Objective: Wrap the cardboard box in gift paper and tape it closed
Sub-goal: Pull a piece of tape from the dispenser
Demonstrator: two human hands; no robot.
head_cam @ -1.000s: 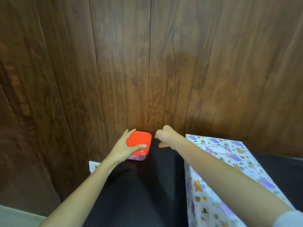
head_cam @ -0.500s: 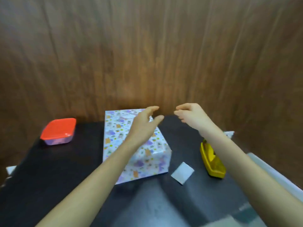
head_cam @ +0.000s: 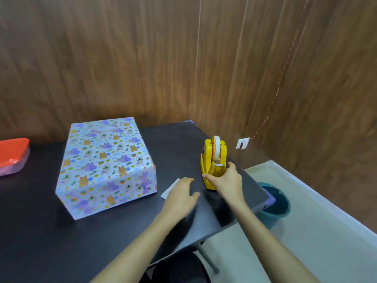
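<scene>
While right hand [head_cam: 226, 181] grips yellow plastic tape dispenser [head_cam: 214, 154], left hand [head_cam: 180, 196] holds nothing | box [head_cam: 104, 160]: glossy patterned paper

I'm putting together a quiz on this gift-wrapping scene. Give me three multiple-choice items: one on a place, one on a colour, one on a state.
1. Where does the dispenser stand relative to the box?
A) to its right
B) on top of it
C) to its left

2. What colour is the lid of the container at far left?
A) green
B) red
C) white

3. What is the right hand doing?
A) lying flat on the box
B) gripping the dispenser
C) holding scissors

Answers:
1. A: the dispenser stands apart from the box, on its right.
2. B: the lid is plainly red.
3. B: its thumb and fingers curl round the dispenser's near end.
</scene>
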